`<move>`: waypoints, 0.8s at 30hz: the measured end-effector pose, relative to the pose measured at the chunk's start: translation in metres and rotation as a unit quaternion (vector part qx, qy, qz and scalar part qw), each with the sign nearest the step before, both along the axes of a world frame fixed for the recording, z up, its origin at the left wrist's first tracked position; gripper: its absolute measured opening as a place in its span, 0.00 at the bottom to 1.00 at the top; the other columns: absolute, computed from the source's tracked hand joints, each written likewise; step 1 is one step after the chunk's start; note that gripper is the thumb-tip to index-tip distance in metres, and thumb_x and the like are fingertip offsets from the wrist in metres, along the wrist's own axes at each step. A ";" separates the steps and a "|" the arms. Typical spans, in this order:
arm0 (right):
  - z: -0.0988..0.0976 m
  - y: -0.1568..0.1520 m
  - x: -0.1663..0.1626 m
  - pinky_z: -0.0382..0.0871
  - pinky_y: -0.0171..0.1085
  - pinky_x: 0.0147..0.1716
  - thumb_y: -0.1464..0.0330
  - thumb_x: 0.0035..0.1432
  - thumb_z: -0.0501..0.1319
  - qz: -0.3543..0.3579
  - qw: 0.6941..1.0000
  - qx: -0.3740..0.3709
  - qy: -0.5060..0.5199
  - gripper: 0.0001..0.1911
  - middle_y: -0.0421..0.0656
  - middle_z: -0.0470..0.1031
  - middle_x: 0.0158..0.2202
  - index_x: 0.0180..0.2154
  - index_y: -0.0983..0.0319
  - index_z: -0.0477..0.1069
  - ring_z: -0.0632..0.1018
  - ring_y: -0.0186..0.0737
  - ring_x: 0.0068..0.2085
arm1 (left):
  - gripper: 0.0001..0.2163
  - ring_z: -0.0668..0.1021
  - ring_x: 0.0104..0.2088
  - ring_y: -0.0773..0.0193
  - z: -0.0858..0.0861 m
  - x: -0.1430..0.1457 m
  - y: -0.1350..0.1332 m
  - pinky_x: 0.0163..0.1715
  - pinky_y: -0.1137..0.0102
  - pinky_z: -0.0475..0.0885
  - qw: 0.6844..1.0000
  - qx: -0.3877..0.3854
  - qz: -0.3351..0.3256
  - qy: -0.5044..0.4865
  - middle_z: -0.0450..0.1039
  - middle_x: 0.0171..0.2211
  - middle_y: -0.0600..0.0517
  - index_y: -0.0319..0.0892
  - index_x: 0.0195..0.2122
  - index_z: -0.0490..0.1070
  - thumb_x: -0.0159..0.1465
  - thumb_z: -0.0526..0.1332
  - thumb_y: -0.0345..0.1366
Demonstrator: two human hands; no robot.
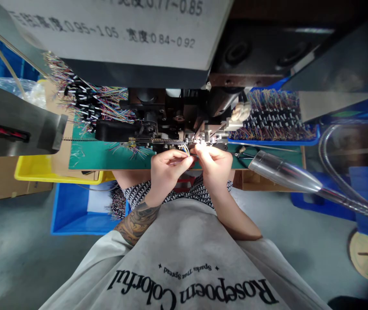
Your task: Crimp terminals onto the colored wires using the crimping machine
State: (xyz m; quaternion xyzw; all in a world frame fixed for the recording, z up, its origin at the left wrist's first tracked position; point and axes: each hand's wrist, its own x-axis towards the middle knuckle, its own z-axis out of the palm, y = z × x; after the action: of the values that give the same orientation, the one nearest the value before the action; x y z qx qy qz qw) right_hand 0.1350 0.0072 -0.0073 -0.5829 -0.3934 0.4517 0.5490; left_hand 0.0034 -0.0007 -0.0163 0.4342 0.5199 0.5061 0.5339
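Note:
Both hands are together at the front of a crimping machine (pixel 177 116), under its bright work light. My left hand (pixel 170 168) is closed in a pinch on a small bunch of coloured wires (pixel 186 150), whose ends fan upward between the hands. My right hand (pixel 215 165) is also closed, thumb and fingertips pressed together right at the lit die area. What its fingertips grip is too small and glared to make out. A strip of terminals (pixel 167 140) runs into the machine from the left, just above my left hand.
Bundled wires (pixel 96 99) are heaped at left, and a blue tray (pixel 274 141) of more bundles stands at right. A metal lamp (pixel 283 170) reaches in from the right near pliers (pixel 243 156). Yellow (pixel 57 172) and blue bins (pixel 74 215) sit lower left.

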 end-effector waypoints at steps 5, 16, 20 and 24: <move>-0.002 -0.005 0.001 0.71 0.36 0.28 0.59 0.59 0.69 0.030 0.999 0.012 -0.006 0.11 0.39 0.76 0.23 0.31 0.58 0.86 0.73 0.34 0.26 | 0.06 0.85 0.31 0.61 0.002 -0.001 0.000 0.34 0.67 0.83 1.000 -0.011 -0.005 0.008 0.84 0.31 0.51 0.43 0.33 0.83 0.59 0.75 0.39; 0.002 -0.006 0.000 0.64 0.34 0.24 0.64 0.59 0.68 0.006 0.999 0.048 -0.017 0.12 0.36 0.69 0.19 0.24 0.61 0.80 0.67 0.31 0.23 | 0.06 0.83 0.29 0.63 0.004 -0.002 -0.001 0.31 0.70 0.81 0.999 -0.022 -0.029 -0.001 0.83 0.30 0.52 0.42 0.32 0.82 0.57 0.75 0.36; 0.001 -0.006 0.000 0.65 0.35 0.25 0.61 0.58 0.68 0.004 0.998 0.037 -0.049 0.12 0.37 0.70 0.19 0.27 0.60 0.82 0.68 0.33 0.24 | 0.05 0.82 0.28 0.65 0.005 -0.002 0.000 0.30 0.71 0.79 0.999 -0.020 -0.031 -0.001 0.83 0.29 0.52 0.42 0.32 0.82 0.56 0.75 0.35; 0.001 -0.006 0.000 0.62 0.34 0.23 0.61 0.59 0.67 -0.009 0.998 0.041 -0.044 0.16 0.37 0.69 0.17 0.23 0.61 0.79 0.65 0.30 0.21 | 0.06 0.80 0.26 0.66 0.007 -0.002 0.001 0.28 0.72 0.77 0.999 -0.017 -0.028 0.012 0.81 0.27 0.53 0.42 0.30 0.81 0.55 0.76 0.35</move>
State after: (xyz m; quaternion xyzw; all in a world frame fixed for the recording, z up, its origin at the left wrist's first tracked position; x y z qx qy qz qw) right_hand 0.1353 0.0008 -0.0059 -0.5825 -0.4299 0.4039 0.5592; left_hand 0.0010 -0.0001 -0.0097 0.4459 0.5221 0.4768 0.5489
